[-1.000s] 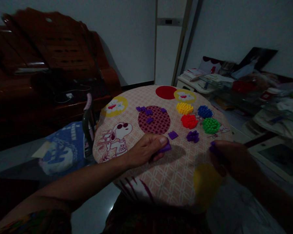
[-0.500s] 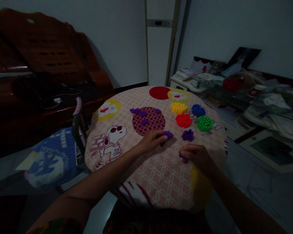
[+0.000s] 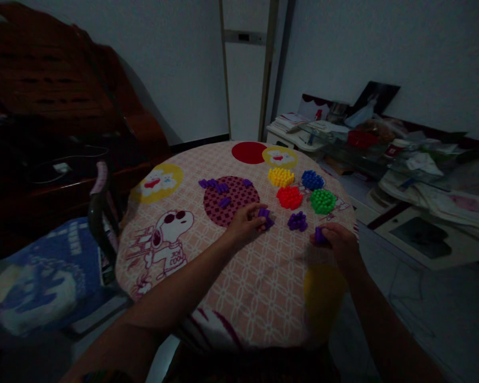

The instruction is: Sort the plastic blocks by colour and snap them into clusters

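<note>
My left hand (image 3: 248, 221) is closed on a purple plastic piece (image 3: 264, 214), near the middle of the table. Between the thumb and fingers of my right hand (image 3: 337, 240) is another purple plastic piece (image 3: 320, 234), held above the cloth at the right. A cluster of knobbly purple pieces (image 3: 297, 221) lies between the two hands. Beyond my left hand, several purple pieces (image 3: 219, 186) rest in a row partly on the dark checked circle, with a few single ones nearby. The exact kind of these small pieces is too dim to make out.
Yellow (image 3: 281, 177), blue (image 3: 313, 180), red (image 3: 289, 197) and green (image 3: 323, 201) clusters of knobbly pieces sit on the round table's patterned cloth (image 3: 255, 282). A chair (image 3: 99, 213) stands at the left, and a cluttered cabinet (image 3: 367, 149) at the right.
My right hand has moved right and up with its purple piece, away from the purple cluster. The piece in my left hand has turned more upright. The whole view has shifted slightly.
</note>
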`<state>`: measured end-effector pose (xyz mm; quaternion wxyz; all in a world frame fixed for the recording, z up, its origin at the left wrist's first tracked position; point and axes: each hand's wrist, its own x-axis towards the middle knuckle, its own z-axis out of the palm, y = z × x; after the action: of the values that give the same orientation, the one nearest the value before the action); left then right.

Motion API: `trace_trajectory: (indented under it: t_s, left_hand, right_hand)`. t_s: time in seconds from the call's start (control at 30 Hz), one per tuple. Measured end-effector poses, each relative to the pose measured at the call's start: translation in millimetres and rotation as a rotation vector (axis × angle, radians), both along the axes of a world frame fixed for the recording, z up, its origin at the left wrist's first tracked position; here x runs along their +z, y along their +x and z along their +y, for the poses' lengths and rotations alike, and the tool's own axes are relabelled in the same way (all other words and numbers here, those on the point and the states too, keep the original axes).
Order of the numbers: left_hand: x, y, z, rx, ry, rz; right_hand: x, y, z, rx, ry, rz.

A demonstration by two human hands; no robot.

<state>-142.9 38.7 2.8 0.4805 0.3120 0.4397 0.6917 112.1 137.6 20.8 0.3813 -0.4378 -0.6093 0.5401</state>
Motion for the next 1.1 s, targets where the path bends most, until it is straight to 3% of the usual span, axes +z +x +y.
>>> trace_trajectory:
  t_s: [0.2, 0.4, 0.57, 0.9, 1.1]
  left_hand:
    - [-5.5, -5, 0, 0.063, 0.028, 0.003]
    - [0.3, -4, -7, 0.050, -0.020, 0.076]
    - [4.0, -3, -9, 0.022, -0.023, 0.061]
    - [-4.8, -2, -6, 0.009, 0.017, 0.069]
    - [-8.2, 3, -6, -0.020, -0.006, 0.018]
  right_hand:
    - [-5.8, -21, 32, -0.195, 0.274, -0.019]
    - [-22.6, -41, 46, -0.333, 0.377, -0.022]
    - [-28.2, -52, 40, -0.302, 0.449, -0.094]
    - [-30.2, -50, 36, -0.250, 0.525, -0.227]
    - [-12.5, -50, 15, -0.343, 0.678, -0.200]
